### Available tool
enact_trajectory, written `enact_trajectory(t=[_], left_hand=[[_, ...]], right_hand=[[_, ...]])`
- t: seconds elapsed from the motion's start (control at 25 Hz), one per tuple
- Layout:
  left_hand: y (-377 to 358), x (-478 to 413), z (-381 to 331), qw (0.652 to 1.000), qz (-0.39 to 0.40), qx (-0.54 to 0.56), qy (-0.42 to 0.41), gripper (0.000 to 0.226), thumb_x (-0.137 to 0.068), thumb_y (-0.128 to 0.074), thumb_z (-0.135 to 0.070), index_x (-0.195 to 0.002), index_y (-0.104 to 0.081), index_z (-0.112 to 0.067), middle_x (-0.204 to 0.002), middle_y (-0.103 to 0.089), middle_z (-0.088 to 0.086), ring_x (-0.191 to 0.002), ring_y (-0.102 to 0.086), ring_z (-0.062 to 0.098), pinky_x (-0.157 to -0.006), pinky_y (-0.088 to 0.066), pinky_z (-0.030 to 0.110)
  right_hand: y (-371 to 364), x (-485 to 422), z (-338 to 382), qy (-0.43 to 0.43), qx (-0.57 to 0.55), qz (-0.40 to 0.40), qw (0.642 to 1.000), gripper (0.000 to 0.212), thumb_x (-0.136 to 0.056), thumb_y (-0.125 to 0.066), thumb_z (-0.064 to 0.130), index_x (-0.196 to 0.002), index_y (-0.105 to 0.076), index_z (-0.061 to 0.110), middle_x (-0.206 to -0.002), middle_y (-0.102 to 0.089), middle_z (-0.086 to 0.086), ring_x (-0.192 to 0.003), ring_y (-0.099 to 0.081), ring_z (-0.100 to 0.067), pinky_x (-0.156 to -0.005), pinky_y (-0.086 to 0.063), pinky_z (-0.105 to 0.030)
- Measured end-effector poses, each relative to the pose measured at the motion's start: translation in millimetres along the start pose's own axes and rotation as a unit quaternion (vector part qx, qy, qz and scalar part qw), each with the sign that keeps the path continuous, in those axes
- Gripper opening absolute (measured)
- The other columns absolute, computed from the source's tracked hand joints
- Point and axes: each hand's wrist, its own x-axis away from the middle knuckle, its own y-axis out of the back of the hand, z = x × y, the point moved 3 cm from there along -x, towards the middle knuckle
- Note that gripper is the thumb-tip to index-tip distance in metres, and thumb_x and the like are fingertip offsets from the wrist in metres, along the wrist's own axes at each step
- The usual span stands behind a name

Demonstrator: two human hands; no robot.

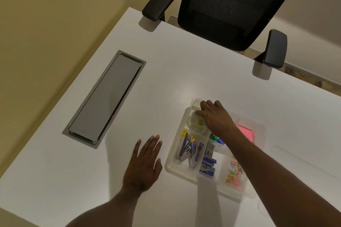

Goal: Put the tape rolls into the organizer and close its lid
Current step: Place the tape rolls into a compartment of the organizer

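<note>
Several clear tape rolls [196, 122] already lie in the far-left compartment of the transparent organizer [170, 160], which stands on the white surface [184, 64]. The right hand [215, 116] reaches over this compartment with its fingers curled down at the rolls; whether it grasps one or has just let go, I cannot tell, because the fingers hide the contact. The left hand [143, 164] lies flat and released on the surface, just beside the organizer. The lid [302, 160] seems to be the clear sheet on the surface at the right, apart from the box.

The risk I see is that a roll stands too high or rests on the divider, so the lid would not sit flat. The lid is also hard to see, and the forearm could push it away. The light box may slide, as no hand holds it.

No writing can be read; the small blue boxes [208, 166] carry print, but it is too small.
</note>
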Motion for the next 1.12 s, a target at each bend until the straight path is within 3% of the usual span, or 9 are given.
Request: enact_trajectory(t=[0.2, 0.48, 0.84, 1.12], left_hand=[[0.6, -0.7, -0.4, 1.0, 0.006, -0.006, 0.005, 0.064, -0.109, -0.028, -0.054, -0.169, -0.021, -0.033, -0.18, -0.014, -0.008, -0.167, -0.018, 0.015, -0.133, -0.022, 0.056], [2.0, -0.7, -1.9, 1.0, 0.004, -0.005, 0.005, 0.064, -0.11, -0.028, -0.053, -0.169, -0.02, -0.033, -0.179, -0.015, -0.008, -0.167, -0.016, 0.014, -0.133, -0.022, 0.056], [1.7, 0.1, -2.1, 1.0, -0.003, -0.01, 0.005, 0.063, -0.11, -0.029, -0.052, -0.169, -0.02, -0.033, -0.18, -0.014, -0.009, -0.167, -0.015, 0.013, -0.135, -0.016, 0.053], [1.9, -0.1, -1.8, 1.0, -0.012, -0.013, 0.0, 0.064, -0.109, -0.033, -0.051, -0.169, -0.02, -0.032, -0.18, -0.012, -0.009, -0.167, -0.014, 0.012, -0.136, -0.011, 0.05]], right_hand=[[-0.2, -1.1, -3.5, -0.001, 0.007, -0.003, 1.0, 0.042, -0.083, -0.077, 0.022, -0.124, -0.067, 0.021, -0.117, -0.06, -0.006, -0.105, -0.057, -0.025, -0.092, -0.044, -0.038], [-5.4, 1.1, -5.4, 0.002, -0.025, 0.015, 1.0, 0.059, -0.082, -0.079, 0.024, -0.137, -0.057, 0.029, -0.135, -0.056, -0.001, -0.12, -0.052, -0.022, -0.102, -0.04, -0.039], [-7.9, 2.7, -3.6, -0.006, -0.063, 0.001, 0.998, 0.048, -0.089, -0.069, 0.023, -0.135, -0.059, 0.03, -0.138, -0.057, 0.0, -0.122, -0.052, -0.022, -0.101, -0.036, -0.038], [-9.0, 3.8, 2.2, -0.011, -0.011, -0.001, 1.0, 0.044, -0.089, -0.072, 0.028, -0.131, -0.061, 0.02, -0.139, -0.051, -0.009, -0.122, -0.049, -0.027, -0.101, -0.042, -0.039]])
